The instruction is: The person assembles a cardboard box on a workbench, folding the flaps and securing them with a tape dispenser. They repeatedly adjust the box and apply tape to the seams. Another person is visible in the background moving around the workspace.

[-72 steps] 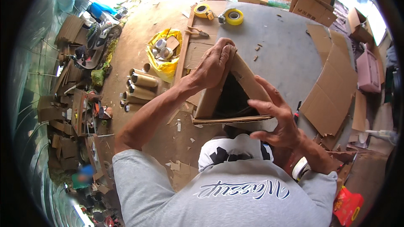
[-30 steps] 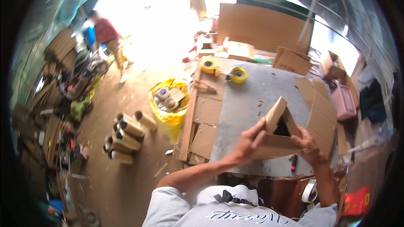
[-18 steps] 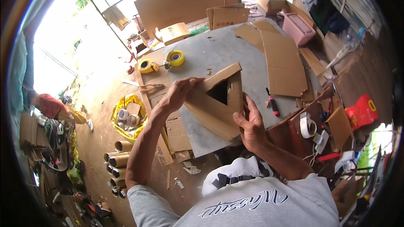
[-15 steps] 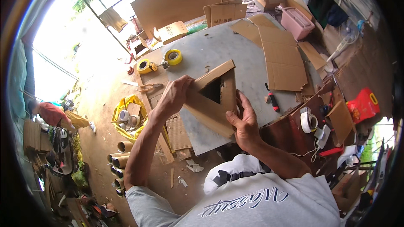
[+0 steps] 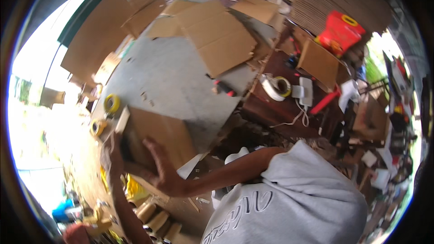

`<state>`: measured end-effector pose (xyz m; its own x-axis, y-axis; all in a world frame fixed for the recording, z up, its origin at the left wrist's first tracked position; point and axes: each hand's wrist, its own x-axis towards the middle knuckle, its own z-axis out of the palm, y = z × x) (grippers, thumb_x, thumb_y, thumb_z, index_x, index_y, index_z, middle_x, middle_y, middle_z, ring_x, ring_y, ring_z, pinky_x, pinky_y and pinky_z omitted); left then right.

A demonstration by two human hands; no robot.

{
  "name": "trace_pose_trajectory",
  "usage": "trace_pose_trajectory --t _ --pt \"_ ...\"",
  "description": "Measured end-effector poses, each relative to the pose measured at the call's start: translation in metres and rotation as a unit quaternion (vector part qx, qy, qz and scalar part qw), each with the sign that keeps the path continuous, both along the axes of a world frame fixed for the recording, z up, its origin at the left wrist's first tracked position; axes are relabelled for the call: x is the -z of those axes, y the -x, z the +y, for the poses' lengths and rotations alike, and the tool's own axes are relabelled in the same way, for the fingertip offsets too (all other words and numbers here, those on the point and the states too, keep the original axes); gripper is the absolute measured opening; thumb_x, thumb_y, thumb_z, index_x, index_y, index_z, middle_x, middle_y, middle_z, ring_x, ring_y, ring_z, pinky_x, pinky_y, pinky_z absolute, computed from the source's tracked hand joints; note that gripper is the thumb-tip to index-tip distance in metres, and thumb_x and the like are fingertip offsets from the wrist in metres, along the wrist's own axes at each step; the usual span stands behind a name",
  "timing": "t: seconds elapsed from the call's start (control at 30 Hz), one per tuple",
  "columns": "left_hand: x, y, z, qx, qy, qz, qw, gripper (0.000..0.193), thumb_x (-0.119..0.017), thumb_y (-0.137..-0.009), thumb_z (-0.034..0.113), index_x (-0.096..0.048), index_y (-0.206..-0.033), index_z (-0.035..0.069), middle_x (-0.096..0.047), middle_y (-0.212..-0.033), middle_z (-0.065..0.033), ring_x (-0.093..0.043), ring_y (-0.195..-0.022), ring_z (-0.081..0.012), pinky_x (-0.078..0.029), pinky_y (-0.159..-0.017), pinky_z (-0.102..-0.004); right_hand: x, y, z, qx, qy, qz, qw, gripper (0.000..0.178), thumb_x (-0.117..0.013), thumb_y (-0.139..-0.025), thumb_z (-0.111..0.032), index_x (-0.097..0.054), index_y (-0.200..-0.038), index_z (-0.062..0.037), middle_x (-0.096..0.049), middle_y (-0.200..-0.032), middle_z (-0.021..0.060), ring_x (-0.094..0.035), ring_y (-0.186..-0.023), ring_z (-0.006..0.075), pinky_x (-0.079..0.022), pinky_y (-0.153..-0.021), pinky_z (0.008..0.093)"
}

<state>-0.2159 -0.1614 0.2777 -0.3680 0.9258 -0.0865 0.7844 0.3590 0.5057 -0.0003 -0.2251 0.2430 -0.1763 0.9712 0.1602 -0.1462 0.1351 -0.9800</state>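
Observation:
The cardboard triangular frame (image 5: pixel 165 133) is at the table's near left, with a broad brown side showing and a dark hollow toward its left. At its left end is my left hand (image 5: pixel 114 156), smeared by motion; a thin pale shape shows by its fingers, and I cannot make out what it is or whether it is held. My right hand (image 5: pixel 165 171) is in front of the frame's near side, thumb and fingers spread apart. Whether it touches the cardboard cannot be told.
Two yellow tape rolls (image 5: pixel 111 103) sit at the table's left edge. Flat cardboard (image 5: pixel 217 31) covers the far part, near a red-black handled tool (image 5: pixel 224 88). To the right are a white tape roll (image 5: pixel 273 86), a power strip (image 5: pixel 306 92) and a red bag (image 5: pixel 341 34).
The view has swung right. The triangular frame has gone from raised between both hands to the near left. My right hand has crossed leftward and its fingers have spread off the frame.

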Motion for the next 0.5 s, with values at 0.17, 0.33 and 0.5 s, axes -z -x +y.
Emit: trace_pose_trajectory --t 0.17,0.33,0.5 --pt "-0.024 -0.046 0.029 0.041 -0.016 0.078 0.996 0.059 -0.044 -0.106 0.05 -0.056 -0.076 0.001 -0.044 -0.061 -0.004 -0.04 -0.061 -0.0161 -0.032 -0.059 -0.0386 0.045 -0.054 0.036 -0.171 0.027 0.104 0.979 0.07 -0.071 -0.093 -0.015 -0.036 -0.152 -0.0024 -0.027 -0.16 0.0187 -0.025 -0.15 0.0354 -0.027 -0.122 0.0422" --pt "-0.028 -0.037 0.007 -0.016 -0.043 -0.01 0.999 0.048 -0.054 -0.105 0.039 -0.062 -0.079 -0.002 -0.049 -0.064 -0.0018 -0.041 -0.063 -0.0126 -0.034 -0.058 -0.0354 0.137 -0.202 0.103 0.02 -0.218 -0.24 0.946 0.03 -0.063 -0.085 -0.005 -0.062 -0.114 0.0018 -0.062 -0.114 0.0185 -0.061 -0.108 0.0366 -0.049 -0.095 0.0454" --pt "-0.029 -0.041 0.006 -0.051 -0.016 0.026 0.998 0.039 -0.057 -0.099 0.039 -0.075 -0.099 0.005 -0.071 -0.086 -0.0138 -0.067 -0.084 -0.028 -0.051 -0.082 -0.0408 0.243 -0.405 0.158 0.256 -0.12 -0.481 0.83 0.038 -0.07 -0.085 -0.008 -0.06 -0.12 0.0025 -0.064 -0.116 0.0223 -0.061 -0.111 0.0403 -0.048 -0.098 0.0473"
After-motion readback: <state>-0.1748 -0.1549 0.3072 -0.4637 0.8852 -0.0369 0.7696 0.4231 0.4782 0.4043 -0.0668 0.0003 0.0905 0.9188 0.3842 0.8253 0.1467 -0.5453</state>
